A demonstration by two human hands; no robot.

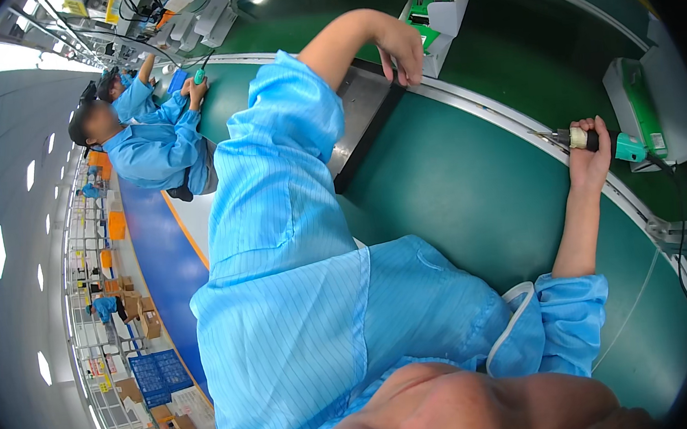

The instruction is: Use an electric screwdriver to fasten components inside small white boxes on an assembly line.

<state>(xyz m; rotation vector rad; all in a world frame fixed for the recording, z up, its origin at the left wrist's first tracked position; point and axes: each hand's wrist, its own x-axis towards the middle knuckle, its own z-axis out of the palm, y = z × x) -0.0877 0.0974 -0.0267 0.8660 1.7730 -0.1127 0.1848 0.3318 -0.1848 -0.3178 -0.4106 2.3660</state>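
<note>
My right hand (pixel 591 152) is closed around a corded electric screwdriver (pixel 630 147) with a teal and black body, a cream collar and a thin metal tip. It is held over the metal rail at the edge of the green work surface (pixel 454 172). Farther left, my left hand (pixel 401 46) hangs from a bent wrist, its fingers loosely curved and apart, with nothing seen in them. Below those fingers lies a flat grey metal panel (pixel 360 103) with a black edge. Whether the fingertips touch it, I cannot tell. My blue sleeve covers part of the panel.
A grey-white holder with a green box (pixel 430 15) stands beyond my left hand. Another holder with a green part (pixel 640 103) is beyond the screwdriver. A black cord (pixel 681 242) hangs at right. Co-workers in blue (pixel 154 149) are at the left.
</note>
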